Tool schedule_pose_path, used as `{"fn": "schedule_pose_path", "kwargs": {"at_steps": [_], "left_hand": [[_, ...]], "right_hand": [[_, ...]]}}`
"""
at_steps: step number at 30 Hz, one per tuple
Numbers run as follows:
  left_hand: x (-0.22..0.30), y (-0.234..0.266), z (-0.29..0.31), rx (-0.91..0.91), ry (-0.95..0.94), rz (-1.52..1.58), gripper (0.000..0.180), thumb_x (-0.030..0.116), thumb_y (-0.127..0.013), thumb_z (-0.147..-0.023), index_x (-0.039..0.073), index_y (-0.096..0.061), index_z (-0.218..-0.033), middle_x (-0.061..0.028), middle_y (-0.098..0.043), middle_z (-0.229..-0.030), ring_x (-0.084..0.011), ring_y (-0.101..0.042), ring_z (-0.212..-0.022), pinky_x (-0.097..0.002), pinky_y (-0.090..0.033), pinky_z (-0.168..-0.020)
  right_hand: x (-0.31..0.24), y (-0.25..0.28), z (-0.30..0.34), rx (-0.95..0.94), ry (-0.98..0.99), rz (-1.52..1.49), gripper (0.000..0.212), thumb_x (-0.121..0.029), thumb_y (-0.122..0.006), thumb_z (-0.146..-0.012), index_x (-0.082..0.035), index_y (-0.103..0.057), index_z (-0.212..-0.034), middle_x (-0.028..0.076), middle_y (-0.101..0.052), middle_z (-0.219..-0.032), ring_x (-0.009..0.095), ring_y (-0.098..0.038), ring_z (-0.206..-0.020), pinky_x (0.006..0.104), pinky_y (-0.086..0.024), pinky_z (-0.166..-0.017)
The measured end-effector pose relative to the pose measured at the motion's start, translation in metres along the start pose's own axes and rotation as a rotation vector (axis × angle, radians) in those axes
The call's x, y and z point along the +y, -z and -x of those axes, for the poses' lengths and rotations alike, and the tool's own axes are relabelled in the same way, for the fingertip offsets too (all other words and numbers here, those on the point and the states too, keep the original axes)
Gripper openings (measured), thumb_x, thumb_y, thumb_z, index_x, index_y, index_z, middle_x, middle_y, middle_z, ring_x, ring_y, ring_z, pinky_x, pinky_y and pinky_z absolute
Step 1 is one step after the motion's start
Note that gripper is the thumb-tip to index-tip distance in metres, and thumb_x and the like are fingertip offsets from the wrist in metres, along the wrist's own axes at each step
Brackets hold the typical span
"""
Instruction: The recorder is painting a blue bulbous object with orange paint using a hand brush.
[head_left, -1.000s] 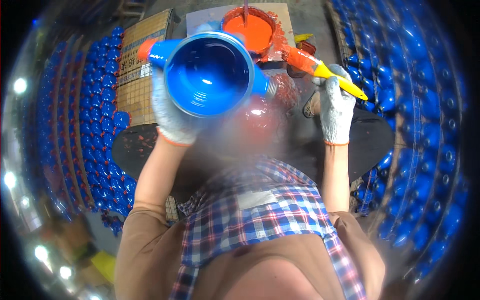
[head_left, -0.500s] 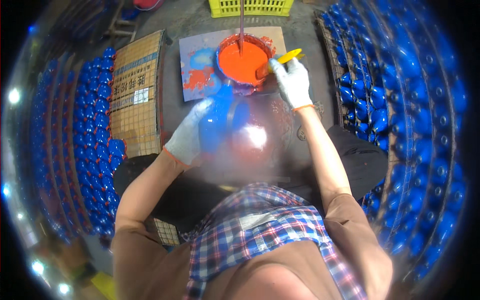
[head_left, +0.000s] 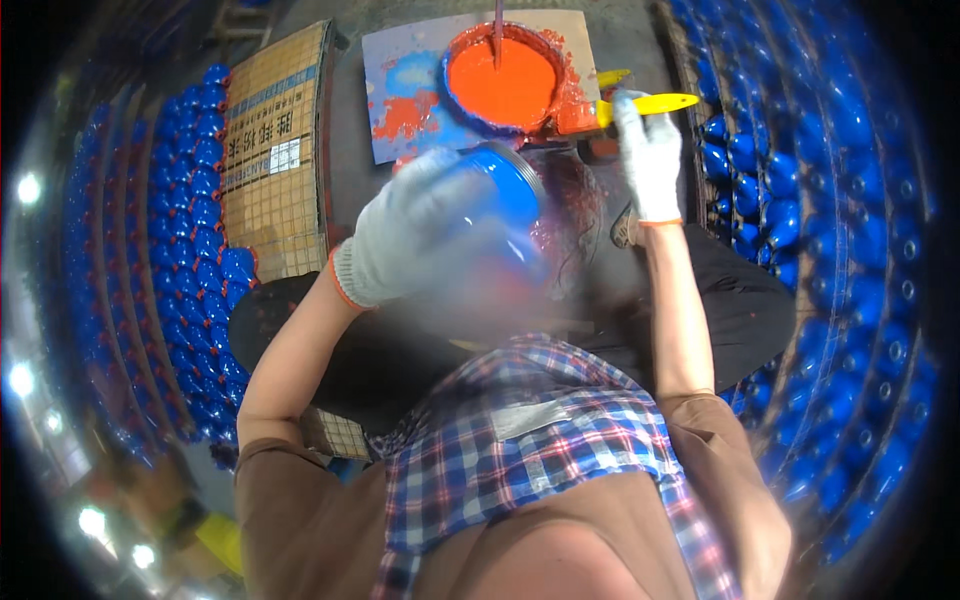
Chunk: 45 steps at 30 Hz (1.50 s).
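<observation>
1. Head view, hands: the left hand [head_left: 415, 235], in a white glove with an orange cuff, is raised at centre, its fingers wrapped around a blue round part [head_left: 505, 195]; the forearm runs down toward 7 o'clock.
2. The right hand [head_left: 648, 160], gloved alike, reaches toward 1 o'clock with the arm nearly straight, its fingers closed on the yellow handle of a paintbrush [head_left: 640, 105] whose orange-coated head lies beside the bucket.
3. Containers: a blue-rimmed bucket [head_left: 452, 85] at 12 o'clock is filled with orange paint, a stick [head_left: 497, 30] standing in it. It sits on a paint-smeared board [head_left: 400, 100].
4. Rows of blue parts [head_left: 200, 230] lie at 9 o'clock and more at 3 o'clock.
</observation>
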<state>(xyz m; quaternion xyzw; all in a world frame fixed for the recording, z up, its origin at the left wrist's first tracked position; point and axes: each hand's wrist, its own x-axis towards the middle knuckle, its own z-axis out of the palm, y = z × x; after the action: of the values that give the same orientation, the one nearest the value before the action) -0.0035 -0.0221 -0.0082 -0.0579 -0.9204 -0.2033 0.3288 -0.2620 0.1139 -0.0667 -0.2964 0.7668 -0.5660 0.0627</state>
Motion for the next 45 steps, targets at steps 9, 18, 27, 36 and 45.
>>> {"fn": "schedule_pose_path", "kwargs": {"at_steps": [9, 18, 27, 36, 45], "left_hand": [[0.019, -0.002, -0.027, -0.215, -0.81, -0.292, 0.051, 0.021, -0.074, -0.071, 0.026, -0.051, -0.116, -0.0067, -0.045, -0.123, -0.04, -0.055, -0.102, -0.0489, -0.059, -0.076], [0.022, -0.011, -0.028, -0.31, -0.686, -0.183, 0.045, 0.021, -0.077, -0.065, 0.025, -0.058, -0.106, -0.0069, -0.046, -0.119, -0.0375, -0.053, -0.102, -0.0493, -0.058, -0.076], [0.031, -0.014, -0.011, -0.105, -0.141, -0.03, 0.063, 0.015, -0.086, -0.055, 0.014, -0.061, -0.113, -0.0142, -0.052, -0.114, -0.0365, -0.053, -0.102, -0.0488, -0.048, -0.086], [0.08, -0.051, -0.021, 0.403, 1.003, 0.289, 0.07, 0.025, -0.086, -0.058, -0.001, -0.052, -0.113, -0.0178, -0.057, -0.104, -0.0348, -0.056, -0.097, -0.0396, -0.048, -0.088], [0.049, -0.07, -0.021, 0.621, 1.408, 1.598, 0.047, 0.042, -0.047, -0.094, 0.005, -0.047, -0.124, -0.0169, -0.06, -0.109, -0.0251, -0.064, -0.094, -0.037, -0.058, -0.074]], "right_hand": [[-0.069, 0.016, 0.013, -0.39, -0.069, -0.224, 0.037, -0.034, -0.055, -0.094, 0.002, -0.063, -0.096, 0.005, -0.06, -0.073, 0.011, -0.055, -0.067, 0.0268, -0.044, -0.062], [-0.1, 0.036, 0.018, -0.432, 0.274, -0.147, 0.026, -0.022, -0.057, -0.092, 0.002, -0.061, -0.102, 0.014, -0.064, -0.089, 0.024, -0.062, -0.079, 0.033, -0.048, -0.07], [-0.105, 0.063, 0.055, -0.163, 0.638, 0.182, 0.018, -0.013, -0.056, -0.091, 0.001, -0.061, -0.102, 0.011, -0.064, -0.092, 0.022, -0.061, -0.077, 0.0326, -0.048, -0.068], [-0.087, 0.055, 0.087, -0.129, 0.742, -0.002, 0.019, -0.008, -0.07, -0.069, -0.006, -0.066, -0.087, 0.009, -0.064, -0.079, 0.029, -0.062, -0.077, 0.0379, -0.049, -0.073], [-0.075, 0.059, 0.085, -0.298, 0.882, 0.228, 0.025, -0.018, -0.069, -0.061, -0.014, -0.068, -0.086, 0.004, -0.061, -0.075, 0.024, -0.059, -0.07, 0.0353, -0.044, -0.063]]}}
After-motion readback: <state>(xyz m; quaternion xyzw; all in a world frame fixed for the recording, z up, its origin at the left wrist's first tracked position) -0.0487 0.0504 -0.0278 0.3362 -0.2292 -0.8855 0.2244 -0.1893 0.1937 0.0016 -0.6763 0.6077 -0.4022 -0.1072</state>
